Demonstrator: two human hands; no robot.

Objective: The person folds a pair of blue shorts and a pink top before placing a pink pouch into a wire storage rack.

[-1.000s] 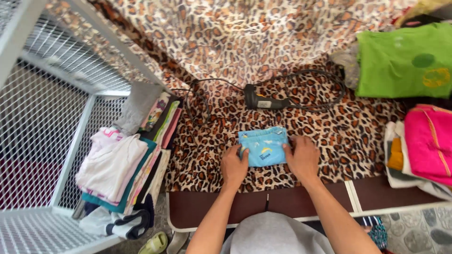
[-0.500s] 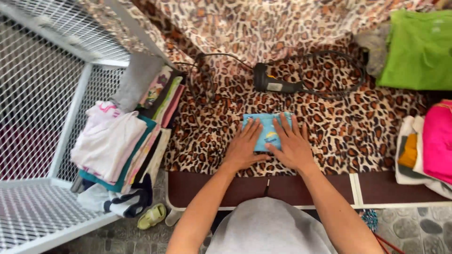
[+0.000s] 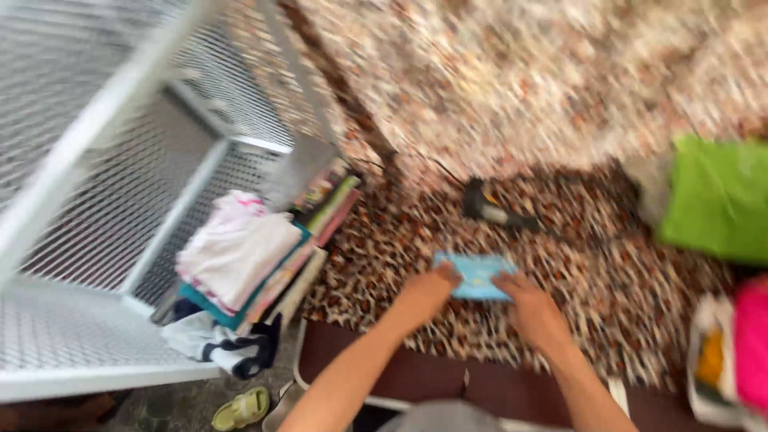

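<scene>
Hands are working a small folded light-blue garment [image 3: 476, 276] lying on the leopard-print blanket [image 3: 608, 240]: the left hand [image 3: 424, 294] is pinching its left edge, the right hand [image 3: 534, 310] its right edge. Blur is hiding the exact finger closure. Folded clothes [image 3: 240, 256] are sitting stacked on the white mesh rack [image 3: 96, 240] at left, seemingly within easy reach.

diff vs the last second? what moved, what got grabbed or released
Both hands slid off the top of the folded blue cloth to its near edge: the left hand at its left corner, the right hand at its right. The picture is too blurred to tell whether they grip it. The view swung and blurred as the head turned. The cloth stays on the leopard-print cover, and the clothes stack and handheld device keep their places.
</scene>
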